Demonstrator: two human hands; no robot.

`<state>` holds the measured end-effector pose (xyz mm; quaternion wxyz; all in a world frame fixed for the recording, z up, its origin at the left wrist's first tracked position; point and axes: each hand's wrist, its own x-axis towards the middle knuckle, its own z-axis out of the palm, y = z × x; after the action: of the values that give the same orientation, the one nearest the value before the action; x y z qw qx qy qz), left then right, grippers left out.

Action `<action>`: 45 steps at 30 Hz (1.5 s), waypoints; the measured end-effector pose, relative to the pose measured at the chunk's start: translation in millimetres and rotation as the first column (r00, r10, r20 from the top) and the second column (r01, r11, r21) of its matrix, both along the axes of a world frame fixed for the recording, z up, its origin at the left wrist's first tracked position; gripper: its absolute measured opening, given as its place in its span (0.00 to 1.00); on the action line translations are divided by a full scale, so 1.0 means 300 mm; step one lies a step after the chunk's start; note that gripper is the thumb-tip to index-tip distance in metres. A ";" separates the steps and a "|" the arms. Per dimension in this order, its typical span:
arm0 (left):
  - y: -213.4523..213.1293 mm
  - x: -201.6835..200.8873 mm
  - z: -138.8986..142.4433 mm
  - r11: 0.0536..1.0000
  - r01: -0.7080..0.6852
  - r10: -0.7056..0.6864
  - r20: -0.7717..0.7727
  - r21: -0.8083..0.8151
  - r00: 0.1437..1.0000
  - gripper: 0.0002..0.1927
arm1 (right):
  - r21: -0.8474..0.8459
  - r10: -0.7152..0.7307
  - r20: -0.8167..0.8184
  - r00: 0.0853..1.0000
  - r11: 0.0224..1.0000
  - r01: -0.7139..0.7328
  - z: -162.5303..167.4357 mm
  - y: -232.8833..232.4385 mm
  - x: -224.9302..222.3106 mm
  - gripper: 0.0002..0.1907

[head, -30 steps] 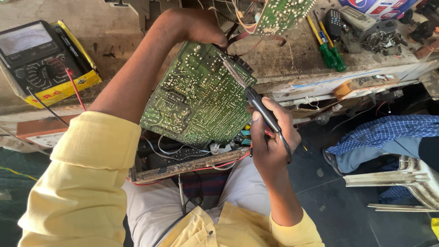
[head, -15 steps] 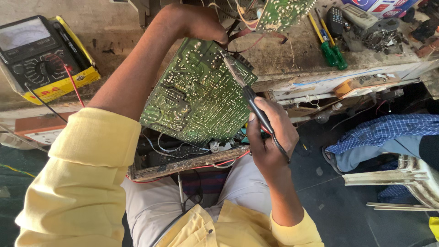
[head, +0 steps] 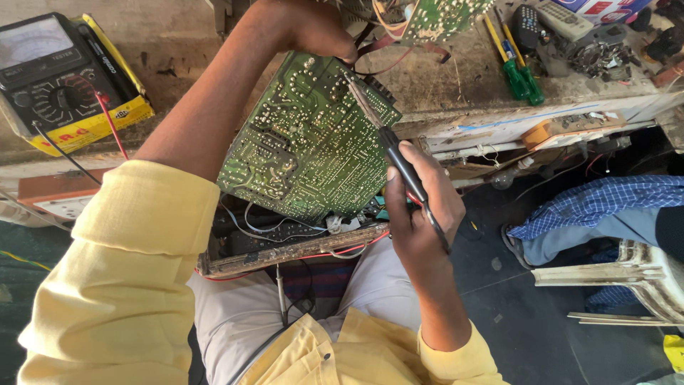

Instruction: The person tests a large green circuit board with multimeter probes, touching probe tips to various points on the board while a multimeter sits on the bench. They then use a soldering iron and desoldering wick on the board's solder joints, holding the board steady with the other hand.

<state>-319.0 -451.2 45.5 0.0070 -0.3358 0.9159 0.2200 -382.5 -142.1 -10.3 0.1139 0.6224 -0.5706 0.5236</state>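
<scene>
At the surface edge, tilted over the lap: green rigid printed circuit board (head: pixel 306 150), solder side up.
Left hand (head: pixel 313 28) closed on its top edge; right hand (head: pixel 420 214) closed around a black pen-shaped soldering tool (head: pixel 399 160), tip touching the board; judged light, stiff, fragile; best gripped by its edges.

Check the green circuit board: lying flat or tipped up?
Tipped up. The circuit board stands solder side toward the camera, left hand gripping its top edge, right hand holding a soldering iron against it.

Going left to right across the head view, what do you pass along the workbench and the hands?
Multimeter → left hand → green circuit board → right hand with soldering iron → green-handled screwdrivers → remote control.
</scene>
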 end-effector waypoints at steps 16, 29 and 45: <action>0.019 0.000 0.006 0.998 -0.047 0.047 0.015 -0.042 0.999 0.24 | 0.012 -0.057 -0.068 0.996 0.998 0.058 0.032 -0.001 0.044 0.16; 0.027 -0.001 0.014 1.000 -0.018 0.018 0.010 -0.021 1.000 0.23 | 0.011 -0.038 -0.011 0.999 0.999 0.038 0.058 0.007 0.028 0.15; 0.022 -0.001 0.024 1.000 -0.002 0.002 0.052 0.016 0.999 0.26 | -0.010 -0.031 0.047 0.998 0.999 0.032 0.020 0.008 -0.006 0.15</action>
<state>-319.3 -444.6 52.6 0.0334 -0.3423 0.9133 0.2184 -384.2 -139.6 -4.4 0.1121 0.6003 -0.5800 0.5391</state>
